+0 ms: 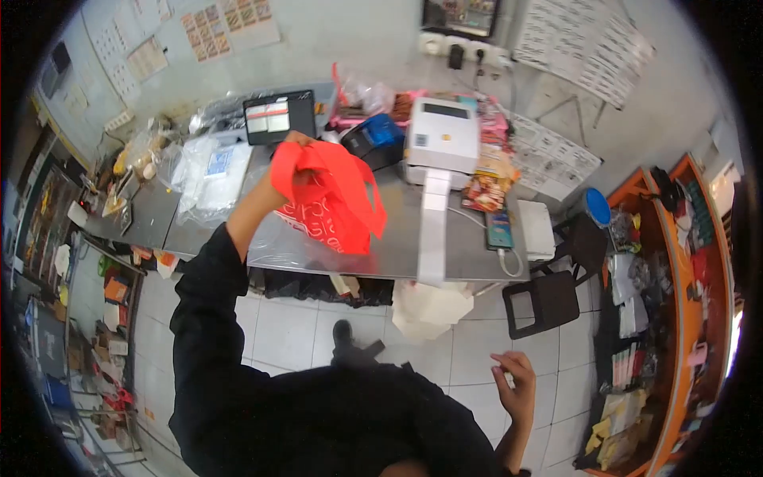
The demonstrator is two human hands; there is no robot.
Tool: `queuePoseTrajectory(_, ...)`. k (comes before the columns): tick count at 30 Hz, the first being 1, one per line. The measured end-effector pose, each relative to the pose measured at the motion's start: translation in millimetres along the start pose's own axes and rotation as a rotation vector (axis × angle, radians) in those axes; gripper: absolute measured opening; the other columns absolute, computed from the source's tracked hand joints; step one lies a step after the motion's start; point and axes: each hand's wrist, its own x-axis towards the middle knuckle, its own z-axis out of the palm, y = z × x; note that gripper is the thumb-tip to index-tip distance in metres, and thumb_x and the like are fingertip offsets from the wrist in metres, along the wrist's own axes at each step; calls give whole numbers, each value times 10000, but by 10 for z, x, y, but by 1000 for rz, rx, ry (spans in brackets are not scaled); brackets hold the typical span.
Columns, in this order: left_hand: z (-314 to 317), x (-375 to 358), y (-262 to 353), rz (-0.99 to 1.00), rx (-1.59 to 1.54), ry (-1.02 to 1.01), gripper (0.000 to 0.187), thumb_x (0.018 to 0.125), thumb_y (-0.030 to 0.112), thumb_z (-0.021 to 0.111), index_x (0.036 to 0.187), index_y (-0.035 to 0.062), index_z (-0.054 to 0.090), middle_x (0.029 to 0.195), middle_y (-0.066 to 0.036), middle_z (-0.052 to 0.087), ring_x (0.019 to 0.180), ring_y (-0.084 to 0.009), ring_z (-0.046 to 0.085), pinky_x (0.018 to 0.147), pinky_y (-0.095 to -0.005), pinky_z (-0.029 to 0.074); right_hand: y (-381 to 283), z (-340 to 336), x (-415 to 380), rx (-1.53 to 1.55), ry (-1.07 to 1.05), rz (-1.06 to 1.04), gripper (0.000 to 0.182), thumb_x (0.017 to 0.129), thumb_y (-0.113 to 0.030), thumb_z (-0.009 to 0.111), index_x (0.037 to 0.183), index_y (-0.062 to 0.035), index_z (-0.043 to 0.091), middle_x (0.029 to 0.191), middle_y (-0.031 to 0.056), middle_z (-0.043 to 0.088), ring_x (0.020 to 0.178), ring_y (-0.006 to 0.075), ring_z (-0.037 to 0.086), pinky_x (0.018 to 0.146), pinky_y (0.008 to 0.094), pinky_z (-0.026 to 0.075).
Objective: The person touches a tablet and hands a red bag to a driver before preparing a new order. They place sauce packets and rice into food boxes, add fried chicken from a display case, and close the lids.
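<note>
A red cloth bag (342,203) with white lettering hangs over the metal table. My left hand (296,151) is closed around its handles, close to a dark tablet (280,116) with a lit screen. Away from the table on the right, over the tiled floor, my right hand (515,381) holds nothing I can see, its fingers bent and apart. To the right of the bag stands a white label printer (443,141), with a long strip of labels (433,226) running down over the table's front edge.
Plastic packaging (214,175) lies on the table's left part. A phone (499,229) with a cable lies near the right end. A dark stool (542,304) stands on the floor. Orange shelves (675,318) line the right side, and loaded racks the left.
</note>
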Motion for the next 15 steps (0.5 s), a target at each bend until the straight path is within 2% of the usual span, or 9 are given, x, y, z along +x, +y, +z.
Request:
queuePoseTrajectory(1,114,125,348,-15,-39,22,325,718,-15,621,1004,24,472,947,-105,519,868,-245,547,777,-321,448,287,-233,-320,46,78,30,275,762,49,637,1019,-44,670,927,71,556,813,139,546,682,237,448)
queuePoseTrajectory(3,209,573,534,177,177,22,329,727,-21,621,1009,25,457,925,-77,530,836,-198,553,757,-305,455,709,-544,-615,226,217,68,249,769,45,627,1005,-21,669,932,67,559,833,134,536,699,234,442)
queuePoseTrajectory(5,618,861,1139,297,202,-3,325,739,-22,628,1004,27,448,906,-49,541,815,-152,558,737,-289,463,1086,-816,-849,457,298,110,216,786,29,614,994,3,664,939,64,561,855,134,527,718,236,437)
queuePoseTrajectory(7,1220,1198,1974,376,93,-4,329,748,-10,649,1011,26,454,889,-31,552,802,-126,564,718,-277,470,1305,-1031,-762,543,155,144,233,829,-32,597,1054,15,636,1037,77,586,951,146,543,789,240,444)
queuePoseTrajectory(8,1486,1359,2199,409,60,8,340,752,-1,661,1026,25,462,880,-26,556,794,-123,569,709,-273,472,1463,-1088,-645,602,55,178,298,826,-22,598,1124,3,607,1073,74,595,995,158,548,841,257,448)
queuePoseTrajectory(9,1785,1473,2429,449,33,6,357,756,12,668,1050,21,467,876,-36,560,782,-136,570,702,-279,472,1634,-1142,-517,619,-94,150,434,839,-27,587,1266,-40,512,1145,83,568,1068,174,531,886,288,445)
queuePoseTrajectory(11,2422,1665,2904,558,64,-3,394,756,35,681,1088,17,470,870,-63,574,767,-171,579,694,-287,475,1762,-1317,-211,637,-300,53,625,842,-42,599,1405,-100,333,1288,109,464,1201,208,448,931,327,434)
queuePoseTrajectory(13,3166,1834,3391,693,156,-15,435,746,56,693,1117,16,470,866,-100,592,762,-216,594,690,-294,480,1781,-1597,90,872,-345,-68,904,804,-296,699,1467,-142,106,1416,160,316,1304,289,331,976,486,396)
queuePoseTrajectory(15,4043,1959,3902,912,150,-50,455,727,43,680,1104,-33,437,849,-164,592,771,-290,603,680,-328,486,1773,-1975,325,1171,-260,-231,1052,729,-449,740,1470,-243,21,1441,172,264,1329,355,270,996,608,303)
